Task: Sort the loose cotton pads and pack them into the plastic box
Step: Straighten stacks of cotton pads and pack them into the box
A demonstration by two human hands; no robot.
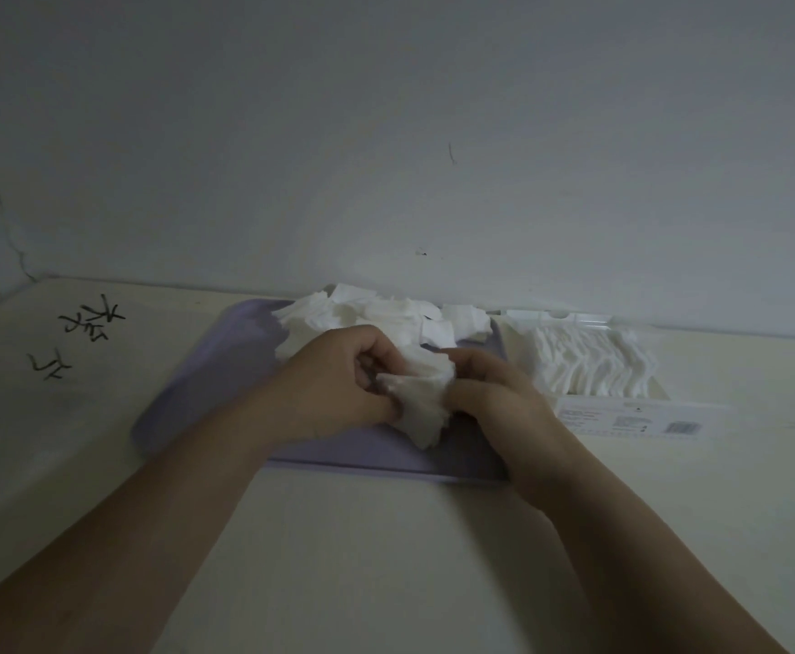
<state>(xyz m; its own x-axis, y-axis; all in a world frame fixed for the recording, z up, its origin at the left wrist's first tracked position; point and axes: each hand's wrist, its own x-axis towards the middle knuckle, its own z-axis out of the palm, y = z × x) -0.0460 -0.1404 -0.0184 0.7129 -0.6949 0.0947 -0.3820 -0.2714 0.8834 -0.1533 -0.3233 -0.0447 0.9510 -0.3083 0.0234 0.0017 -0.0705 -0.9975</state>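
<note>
Gripping pad bunch (421,394) between left hand (334,384), right hand (494,394).

Desk (386,559), left part: handwritten black characters (90,321), two groups in bold strokes (not legible from this angle). Plastic box (575,317), white label (622,420) on its near side: fine printed lines and a code patch (681,427), too blurred to read.
</note>
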